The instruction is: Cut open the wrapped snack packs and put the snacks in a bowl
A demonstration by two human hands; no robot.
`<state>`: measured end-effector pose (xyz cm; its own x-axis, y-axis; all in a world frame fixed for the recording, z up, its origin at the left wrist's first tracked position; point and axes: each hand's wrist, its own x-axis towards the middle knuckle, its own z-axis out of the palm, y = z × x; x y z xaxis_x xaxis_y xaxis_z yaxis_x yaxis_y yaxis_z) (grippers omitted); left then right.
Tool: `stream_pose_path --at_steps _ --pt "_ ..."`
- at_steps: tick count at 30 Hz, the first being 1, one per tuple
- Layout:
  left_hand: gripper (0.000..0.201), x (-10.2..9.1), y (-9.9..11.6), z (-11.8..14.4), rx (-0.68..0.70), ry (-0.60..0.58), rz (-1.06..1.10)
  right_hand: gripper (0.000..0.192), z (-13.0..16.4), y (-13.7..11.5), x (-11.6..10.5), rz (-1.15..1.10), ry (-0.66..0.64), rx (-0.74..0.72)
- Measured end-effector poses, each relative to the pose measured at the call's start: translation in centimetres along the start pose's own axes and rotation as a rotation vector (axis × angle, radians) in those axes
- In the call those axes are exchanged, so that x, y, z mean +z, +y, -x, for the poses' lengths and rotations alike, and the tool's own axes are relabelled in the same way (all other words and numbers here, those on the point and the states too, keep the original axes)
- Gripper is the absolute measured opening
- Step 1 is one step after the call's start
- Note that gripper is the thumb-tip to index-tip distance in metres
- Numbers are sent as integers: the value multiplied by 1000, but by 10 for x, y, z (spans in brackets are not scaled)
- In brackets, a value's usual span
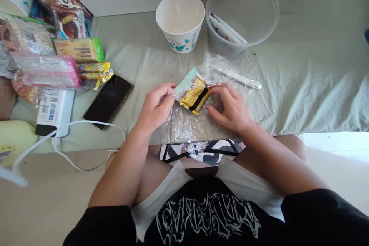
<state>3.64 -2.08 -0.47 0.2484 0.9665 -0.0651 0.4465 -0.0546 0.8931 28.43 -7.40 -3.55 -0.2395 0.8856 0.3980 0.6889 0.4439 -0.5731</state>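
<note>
A pale sheet (302, 80) covered the surface. The left hand (155, 107) and right hand (230, 107) pinched small snack packets (192, 93) from opposite sides over a clear plastic bag (198, 123), apparently steadying them.

Soft even daylight, pretty bright overall, blown-out white patch near right, glare on the clear plastic bag (198, 123), faint shadows under the hands, wide-angle bending at the edges, near-left cable (43, 142) blurry, center sharp

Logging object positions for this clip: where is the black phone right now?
In the head view, the black phone lies face up on the pale sheet, left of the left hand, beside the white power bank.
</note>
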Motion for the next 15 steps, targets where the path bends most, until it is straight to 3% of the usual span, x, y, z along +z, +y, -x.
stream_pose_path --at_steps 2,6,9,11,15 --pt "18 2 5 0 -172 -108 277 43 1 -4 3 4 -50 -1" --pt "16 8 18 1 -355 -255 610 85 7 -10 8 3 -80 53" --pt "17 11 23 1 -402 -306 652 66 8 -11 7 -8 -61 94" --pt "19 12 22 -1 -435 -236 680 52 6 -8 2 2 4 96" --pt "24 10 15 -12 -507 58 746 43 5 0 -12 87 129 43"
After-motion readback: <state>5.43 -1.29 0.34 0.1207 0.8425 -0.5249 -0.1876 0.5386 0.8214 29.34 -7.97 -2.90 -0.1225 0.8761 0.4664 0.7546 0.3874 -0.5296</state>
